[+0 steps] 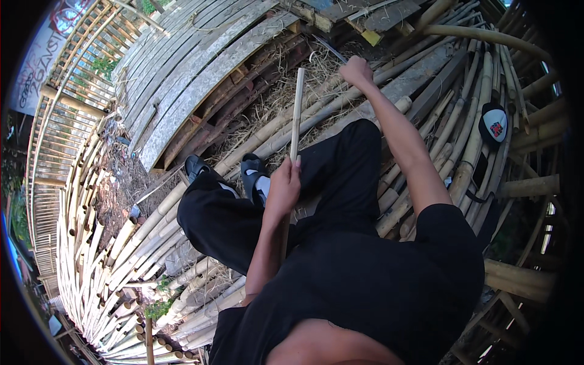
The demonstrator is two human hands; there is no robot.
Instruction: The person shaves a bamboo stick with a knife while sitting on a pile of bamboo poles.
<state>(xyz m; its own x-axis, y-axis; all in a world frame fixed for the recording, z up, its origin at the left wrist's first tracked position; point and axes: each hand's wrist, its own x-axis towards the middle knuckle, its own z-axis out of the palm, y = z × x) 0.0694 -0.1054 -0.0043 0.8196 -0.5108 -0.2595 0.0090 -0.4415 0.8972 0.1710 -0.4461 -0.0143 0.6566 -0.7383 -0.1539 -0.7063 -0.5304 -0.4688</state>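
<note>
1. Bamboo fence (70, 112), slatted, curving along the far left; a closed edge on that side.
2. Cut bamboo poles (88, 292), heaped at lower left, round ends outward; uneven ground. Small green plant (159, 307) among them.
3. Plank platform (201, 52), weathered grey, upper left; its near edge runs diagonally beyond my feet, broken boards beneath.
4. Dark shoes (250, 170), one pair, on my feet, below the platform edge.
5. My left hand (285, 184), fingers closed around a pale bamboo strip (297, 115). Strip upright before my knees, its upper end clear of the platform edge.
6. Black trousers (340, 173), knees bent, taking up the room between my hands' lower reach.
7. Dry straw (316, 76), loose, behind the strip; open air above it, between strip and right arm.
8. My right hand (356, 73), arm outstretched, fist gripping a thin blade (330, 48) that points toward the platform; handle hidden in my fist.
9. Long bamboo poles (474, 121), stacked close beyond my right arm, bounding that side.
10. Black-and-white cap (494, 125), far right, on the poles.
</note>
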